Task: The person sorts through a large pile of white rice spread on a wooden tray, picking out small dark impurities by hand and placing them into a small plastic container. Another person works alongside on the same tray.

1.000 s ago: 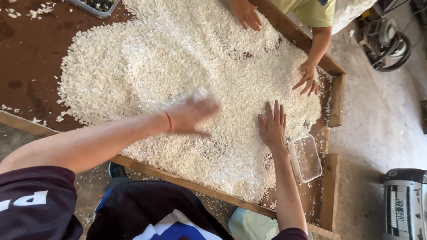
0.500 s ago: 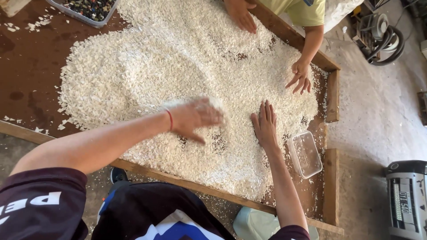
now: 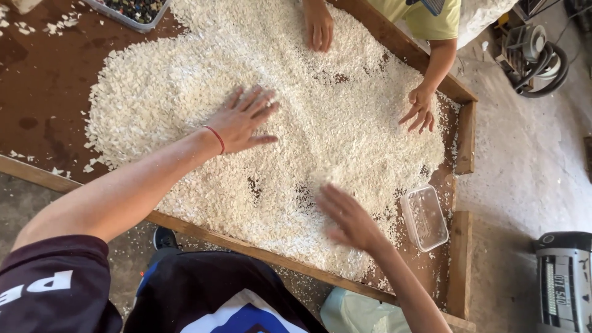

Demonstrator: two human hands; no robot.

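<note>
While the left hand [image 3: 242, 121] is lying flat with fingers spread wide on the white chips [image 3: 277, 111], the right hand [image 3: 345, 217] is hovering or brushing low over the same heap closer to the near edge of the table [image 3: 43, 80], a bit blurred, fingers loosely open. Neither hand is gripping anything; both are open-palmed against the loose stuff. A thin red band [image 3: 216, 139] is sitting around the left wrist.

The chips (small pale flakes, can't tell what they're made of) are covering most of the middle of the brown table, thinning out toward the left side where bare wood is showing, with a few dark gaps near the right hand. A raised wooden rim [image 3: 467, 137] is running along the right and near edges.

Just beside the right hand, by the table's near right corner, a clear plastic tub [image 3: 424, 217] is sitting on the surface, lightly dusted white inside. At the far left edge a shallow tray of dark bits [image 3: 132, 11] is poking into view.

Across the table another person in a yellow shirt [image 3: 425, 21] is working too: one hand [image 3: 319, 28] is pressing on the far edge of the heap, the other hand [image 3: 419, 111] is resting fingers-down near the right rim.
</note>
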